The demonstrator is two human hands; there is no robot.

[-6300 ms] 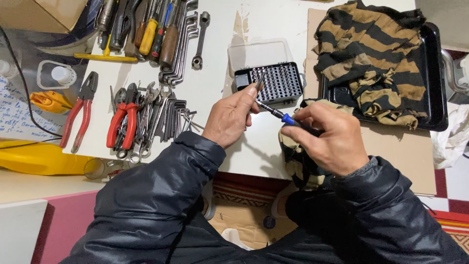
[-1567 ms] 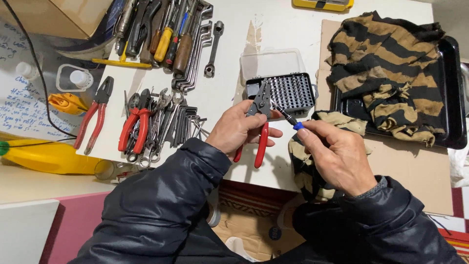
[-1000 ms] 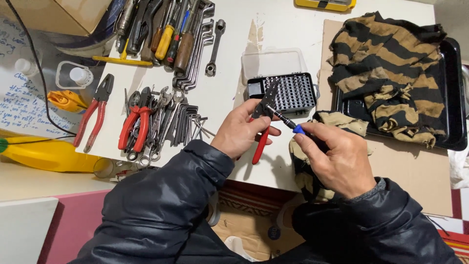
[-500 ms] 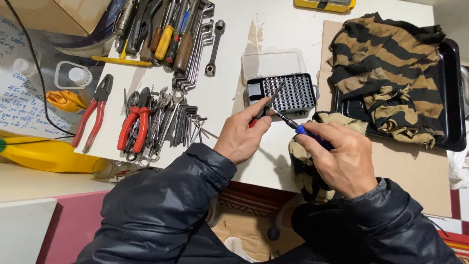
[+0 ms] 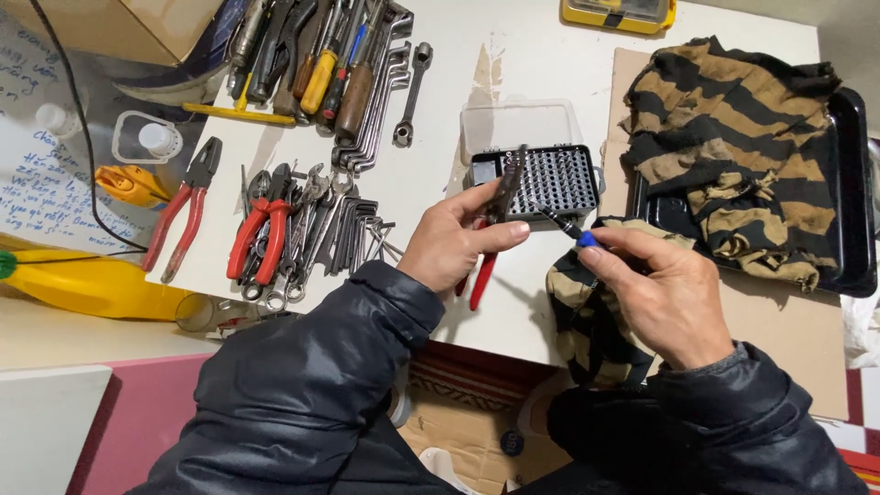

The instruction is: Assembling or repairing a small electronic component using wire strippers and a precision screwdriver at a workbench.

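Left hand (image 5: pixel 454 243) was closed around the red-handled pliers (image 5: pixel 486 240), nose tilted up over the bit case (image 5: pixel 550 180), handles hanging down toward the bench (image 5: pixel 541 82) edge. Right hand (image 5: pixel 655 293) was curled tight on a small screwdriver (image 5: pixel 573 230), blue collar just past the fingertips, its dark tip close beside the pliers. Under that wrist lay a striped rag (image 5: pixel 587 312). More pliers (image 5: pixel 261 234) sat well left.

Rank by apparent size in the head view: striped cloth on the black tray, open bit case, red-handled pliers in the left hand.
1. Striped cloth, clearly largest.
2. Bit case.
3. Red-handled pliers, partly hidden by the left hand, so this rank is unsure.
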